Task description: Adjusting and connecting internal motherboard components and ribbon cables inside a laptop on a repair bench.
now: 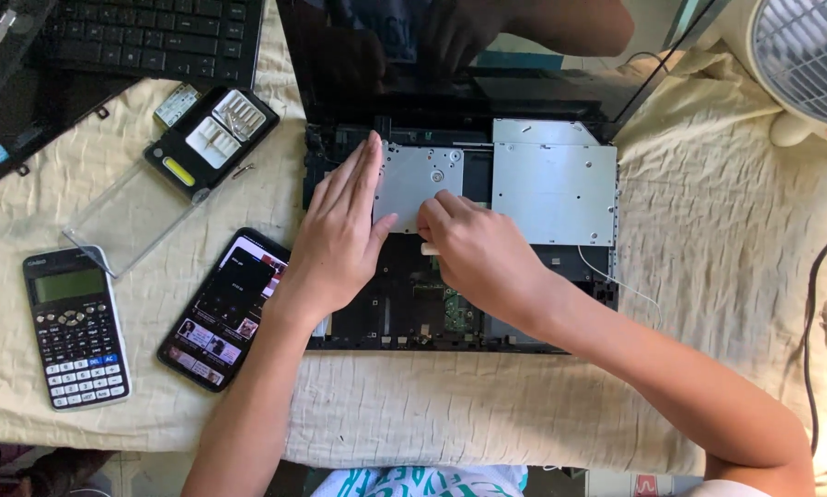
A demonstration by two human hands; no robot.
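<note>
1. My left hand (335, 244) lies flat on the open laptop chassis (459, 230), fingers pressed together and laid along the left edge of the small silver drive bracket (418, 179). It pinches nothing.
2. My right hand (482, 253) has its fingers curled on the near edge of that bracket, apparently pinching a small white tool (429, 248); I cannot tell the grip for sure, the hand hides it.
3. The bracket sits at the far left of the chassis, just beside the larger silver optical drive (553, 189) on its right.
4. Risk: the tool slips off the bracket edge and gouges the green circuit board (456, 308) near my wrist.
5. Risk: left palm pressure flexes the chassis and could crack a clip.
6. Risk: the thin white cable (620, 285) at the right gets snagged by my right forearm.
7. Risk: any loose screw rolls off into the wrinkled cloth on the desk (726, 276); the open bit case (213, 138) is well apart at far left.
8. The phone (225, 308) lies just beside my left wrist and could get knocked.
</note>
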